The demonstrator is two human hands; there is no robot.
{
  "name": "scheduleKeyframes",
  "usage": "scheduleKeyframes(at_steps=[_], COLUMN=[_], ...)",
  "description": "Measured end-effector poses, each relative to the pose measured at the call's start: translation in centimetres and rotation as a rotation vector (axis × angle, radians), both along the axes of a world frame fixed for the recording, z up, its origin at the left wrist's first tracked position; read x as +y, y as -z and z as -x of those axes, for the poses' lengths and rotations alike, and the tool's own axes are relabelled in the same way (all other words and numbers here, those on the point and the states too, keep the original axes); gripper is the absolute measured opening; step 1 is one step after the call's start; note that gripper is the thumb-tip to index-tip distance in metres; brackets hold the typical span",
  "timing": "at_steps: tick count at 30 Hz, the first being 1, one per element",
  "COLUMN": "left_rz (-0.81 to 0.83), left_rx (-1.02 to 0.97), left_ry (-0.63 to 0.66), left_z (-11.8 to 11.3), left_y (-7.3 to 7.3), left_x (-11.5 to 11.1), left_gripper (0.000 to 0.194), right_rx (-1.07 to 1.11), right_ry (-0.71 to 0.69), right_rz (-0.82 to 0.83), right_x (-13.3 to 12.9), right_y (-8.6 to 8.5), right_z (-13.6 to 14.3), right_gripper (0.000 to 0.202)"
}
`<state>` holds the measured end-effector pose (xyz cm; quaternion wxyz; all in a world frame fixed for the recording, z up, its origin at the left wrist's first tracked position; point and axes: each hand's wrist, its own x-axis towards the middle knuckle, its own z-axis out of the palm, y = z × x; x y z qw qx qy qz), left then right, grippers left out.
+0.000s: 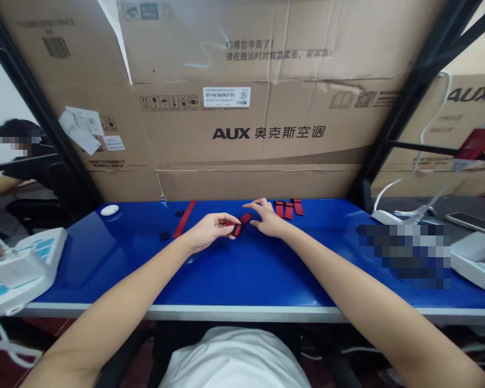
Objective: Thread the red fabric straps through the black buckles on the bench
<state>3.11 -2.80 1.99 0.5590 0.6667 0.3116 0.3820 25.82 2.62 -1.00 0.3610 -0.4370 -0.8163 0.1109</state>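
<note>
Between thumb and fingers, my left hand [210, 230] holds a small red strap with a black buckle [237, 229] just above the blue table. Just right of it, my right hand [267, 218] has its fingers apart around the strap's free red end [246, 218], with no clear contact visible. A long red strap [184, 219] lies left of my left hand. Beside it are a small black piece [179, 213] and another black piece [164, 236]. Behind my right hand, three short red straps with black ends [288, 210] lie in a row.
The blue table [234, 280] ends at a cardboard wall [178, 145] between black metal posts. A white device with a plug [24, 267] stands at the left edge. A round white object [109, 210] sits back left. White power strips and cables are at right; a person [28, 156] sits far left.
</note>
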Motion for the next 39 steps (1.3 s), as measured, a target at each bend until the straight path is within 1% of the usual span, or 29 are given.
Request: scheduleKeyframes(at_steps=[1,2,3,4,5,6,8,10,11,13,14,16,18,20,21,24,27,30,35,37,39], left_rz=[-0.008,-0.014,-0.017,-0.015,-0.008,0.004,0.036,0.054,0.057,0.059,0.061,0.061,0.046,0.019,0.001,-0.054,-0.108,-0.163,-0.272,-0.271,-0.228], left_rx=[0.018,0.029,0.038,0.049,0.063,0.079,0.1,0.073,0.039,-0.04,-0.08,-0.152,-0.207,-0.235,-0.237,-0.206,-0.162,-0.156,-0.132,-0.154,-0.202], left_ry=[0.021,0.027,0.012,-0.03,-0.096,-0.179,-0.349,-0.443,-0.45,-0.403,-0.363,-0.288,-0.258,-0.27,-0.278,-0.309,-0.388,-0.433,-0.491,-0.493,-0.462], left_z=[0.2,0.5,0.7,1.0,1.3,1.5,2.0,2.1,1.9,1.4,1.1,0.3,-0.4,-0.9,-1.1,-1.3,-1.6,-1.7,-1.7,-1.8,-1.9], left_y=[-0.2,-0.3,-0.3,-0.3,-0.3,-0.2,-0.1,-0.2,-0.3,-0.5,-0.6,-0.7,-0.6,-0.3,-0.1,0.3,0.5,0.7,0.7,0.6,0.6], left_x=[0.0,0.2,0.3,0.6,0.9,1.2,1.7,1.9,1.8,1.3,1.0,0.4,0.1,0.0,0.0,0.2,0.2,0.2,0.3,0.3,0.1], left_gripper=[0.03,0.03,0.029,0.029,0.028,0.027,0.024,0.023,0.023,0.024,0.025,0.029,0.032,0.033,0.033,0.033,0.034,0.031,0.026,0.026,0.027], right_rx=[-0.054,-0.091,-0.115,-0.123,-0.116,-0.087,0.037,0.201,0.278,0.411,0.473,0.593,0.634,0.586,0.539,0.379,0.28,0.238,0.2,0.195,0.207], right_ry=[0.023,0.047,0.07,0.091,0.105,0.111,0.092,0.046,0.014,-0.073,-0.14,-0.301,-0.409,-0.427,-0.414,-0.361,-0.305,-0.274,-0.273,-0.28,-0.288], right_rz=[0.009,0.024,0.043,0.071,0.111,0.162,0.27,0.339,0.354,0.381,0.417,0.497,0.544,0.533,0.51,0.426,0.368,0.31,0.194,0.136,0.104], right_x=[0.4,0.7,0.9,1.1,1.3,1.3,1.2,0.5,0.1,-1.1,-1.7,-2.8,-3.6,-4.1,-4.3,-4.5,-4.4,-4.2,-4.2,-4.3,-4.4], right_y=[0.3,0.5,0.6,0.6,0.6,0.4,-0.1,-0.7,-1.1,-1.8,-2.1,-2.6,-3.0,-3.2,-3.3,-3.6,-3.6,-3.5,-3.5,-3.5,-3.5], right_z=[-0.2,-0.3,-0.3,-0.4,-0.5,-0.5,-0.6,-0.4,-0.1,0.6,1.0,1.9,2.5,2.7,2.8,2.6,2.4,2.4,2.5,2.7,2.9], right_gripper=[0.042,0.035,0.025,0.015,0.01,0.011,0.011,0.012,0.015,0.02,0.02,0.029,0.037,0.034,0.031,0.035,0.034,0.035,0.033,0.029,0.026])
